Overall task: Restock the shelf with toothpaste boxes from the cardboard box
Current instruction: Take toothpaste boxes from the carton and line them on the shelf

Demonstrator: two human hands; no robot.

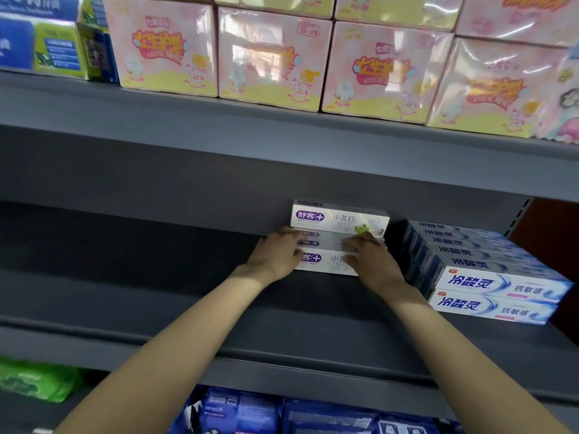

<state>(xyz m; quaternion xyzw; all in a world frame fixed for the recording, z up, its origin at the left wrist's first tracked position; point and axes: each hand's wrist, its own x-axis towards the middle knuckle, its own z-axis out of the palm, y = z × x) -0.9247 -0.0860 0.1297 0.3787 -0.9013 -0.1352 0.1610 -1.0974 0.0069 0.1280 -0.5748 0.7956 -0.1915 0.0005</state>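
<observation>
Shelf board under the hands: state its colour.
Dark grey shelf, seen in the head view.

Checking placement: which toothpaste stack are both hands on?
The purple-and-white stack, left of the blue-and-white stack; left hand and right hand rest on it.

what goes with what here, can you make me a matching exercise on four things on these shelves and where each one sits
Things:
1. purple-and-white toothpaste boxes
2. blue-and-white toothpaste boxes
3. pink packs
4. green pack

Places:
A. lower left, on the shelf below
B. upper shelf, in a row
C. middle shelf, under both hands
D. middle shelf, stacked at the right end

Pairs: 1-C, 2-D, 3-B, 4-A

The left hand and right hand both rest on the purple-and-white stack.
</observation>
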